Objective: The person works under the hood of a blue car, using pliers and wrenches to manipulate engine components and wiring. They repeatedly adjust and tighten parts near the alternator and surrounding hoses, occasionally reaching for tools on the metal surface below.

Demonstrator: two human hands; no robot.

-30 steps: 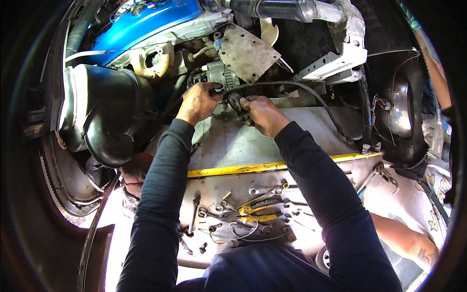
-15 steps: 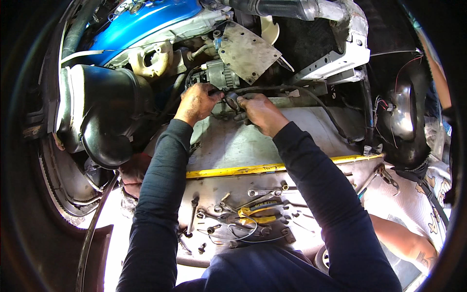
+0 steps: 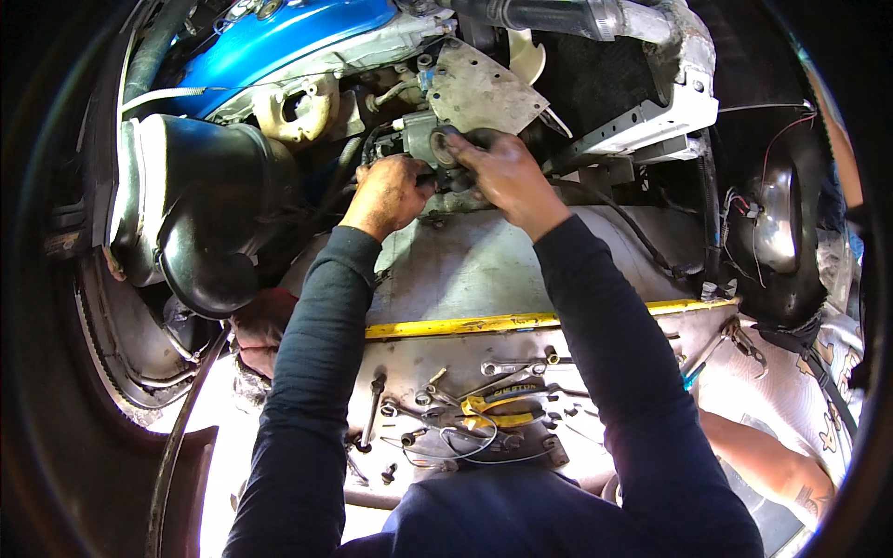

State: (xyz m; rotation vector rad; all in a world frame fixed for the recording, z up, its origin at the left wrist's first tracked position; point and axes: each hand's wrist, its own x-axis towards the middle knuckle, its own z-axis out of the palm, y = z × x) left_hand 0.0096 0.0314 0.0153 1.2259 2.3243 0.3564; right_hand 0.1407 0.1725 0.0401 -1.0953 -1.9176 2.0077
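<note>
By the right hand [image 3: 507, 177], the ring [image 3: 440, 149] is grasped at its edge, face toward the viewer, long axis nearly upright; the left hand's [image 3: 386, 193] grip cannot be told.

supporting surface: pale metal ledge [image 3: 430, 355], stained, bordered on its far side by a yellow strip [image 3: 465, 326]. items noted lying on it: one combination wrench [image 3: 507, 368], one pair of yellow-and-black pliers [image 3: 502, 406], one long thick-headed rod [image 3: 373, 409], one looped thin cable [image 3: 484, 459] and one small dark bolt [image 3: 388, 473]. right end: one plier-like tool [image 3: 710, 355].
</note>
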